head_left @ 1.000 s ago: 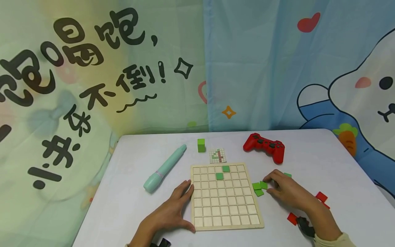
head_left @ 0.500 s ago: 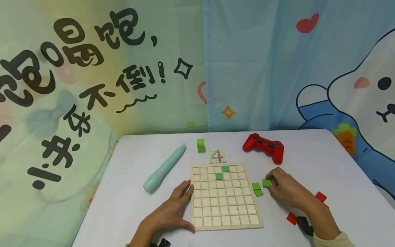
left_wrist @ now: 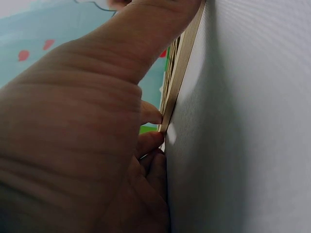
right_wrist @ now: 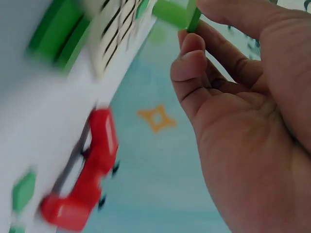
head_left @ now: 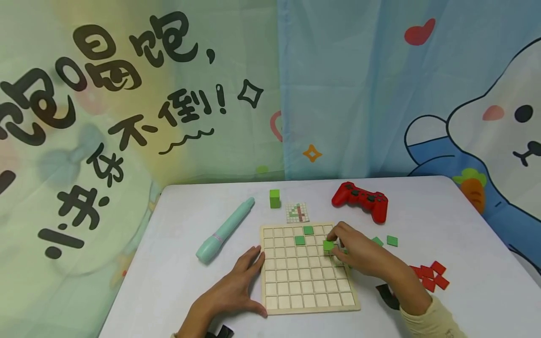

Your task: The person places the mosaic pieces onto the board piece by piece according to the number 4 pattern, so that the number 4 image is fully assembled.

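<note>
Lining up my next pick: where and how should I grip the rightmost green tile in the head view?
Probably pinch the rightmost green tile by its near and far edges, coming from above: it is square and lies flat on the table, and another green tile lies close on its left.

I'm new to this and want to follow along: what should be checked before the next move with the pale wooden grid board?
1. Flat green square tile pinched by right hand: ok.
2. Left hand touching the board's left edge: ok.
3. Small square printed grid card uncovered: ok.
4. Held tile seated in a board cell: not ok.
5. Exact cell intended for it: cannot tell.
</note>
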Demonstrator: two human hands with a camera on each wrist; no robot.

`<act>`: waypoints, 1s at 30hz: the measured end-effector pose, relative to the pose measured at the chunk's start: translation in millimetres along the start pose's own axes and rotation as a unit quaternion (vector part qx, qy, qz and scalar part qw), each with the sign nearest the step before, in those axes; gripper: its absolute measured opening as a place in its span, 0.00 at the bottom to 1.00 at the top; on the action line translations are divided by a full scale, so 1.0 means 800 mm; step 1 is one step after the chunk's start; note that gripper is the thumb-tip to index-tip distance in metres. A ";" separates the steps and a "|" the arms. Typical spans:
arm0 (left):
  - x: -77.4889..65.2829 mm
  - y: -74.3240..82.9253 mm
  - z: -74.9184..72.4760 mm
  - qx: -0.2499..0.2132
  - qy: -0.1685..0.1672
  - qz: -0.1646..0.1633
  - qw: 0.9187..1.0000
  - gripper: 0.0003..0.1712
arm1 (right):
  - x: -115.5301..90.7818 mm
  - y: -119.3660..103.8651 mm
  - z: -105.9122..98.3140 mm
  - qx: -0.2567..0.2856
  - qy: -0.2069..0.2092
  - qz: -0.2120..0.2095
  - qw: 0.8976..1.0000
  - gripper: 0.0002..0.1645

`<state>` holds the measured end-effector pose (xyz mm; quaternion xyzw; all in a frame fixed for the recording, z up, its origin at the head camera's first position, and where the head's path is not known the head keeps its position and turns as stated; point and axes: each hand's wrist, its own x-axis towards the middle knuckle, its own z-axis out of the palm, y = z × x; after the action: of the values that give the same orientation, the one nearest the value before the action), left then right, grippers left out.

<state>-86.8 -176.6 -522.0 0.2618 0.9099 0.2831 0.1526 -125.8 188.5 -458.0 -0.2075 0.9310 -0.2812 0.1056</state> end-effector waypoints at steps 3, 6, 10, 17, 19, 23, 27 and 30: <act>0.000 -0.001 0.000 0.000 -0.001 0.001 1.000 0.83 | 0.019 -0.014 0.013 0.009 -0.011 -0.041 0.999 0.13; -0.001 -0.001 0.000 0.003 0.002 0.004 1.000 0.83 | 0.038 -0.025 0.028 0.015 -0.021 -0.070 0.997 0.13; 0.000 -0.001 -0.001 0.012 0.008 0.010 1.000 0.82 | 0.059 -0.034 0.046 0.012 -0.029 -0.091 0.995 0.11; 0.000 -0.002 0.001 0.012 0.004 0.013 1.000 0.82 | 0.077 -0.039 0.068 -0.004 -0.044 -0.108 0.993 0.05; 0.000 -0.003 0.002 0.012 0.005 0.012 1.000 0.83 | 0.078 -0.040 0.069 -0.008 -0.043 -0.109 0.993 0.05; 0.001 -0.002 0.001 0.010 0.004 0.010 1.000 0.83 | 0.080 -0.042 0.069 -0.015 -0.045 -0.107 0.993 0.06; 0.001 -0.002 0.000 0.011 0.005 0.009 1.000 0.83 | 0.082 -0.044 0.067 -0.021 -0.049 -0.111 0.992 0.06; 0.001 -0.002 0.000 0.008 0.003 0.008 1.000 0.83 | 0.083 -0.045 0.067 -0.025 -0.050 -0.118 0.991 0.06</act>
<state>-87.7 -177.3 -523.1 0.2696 0.9105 0.2778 0.1450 -156.3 106.1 -487.2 -0.3320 0.9003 -0.2576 0.1133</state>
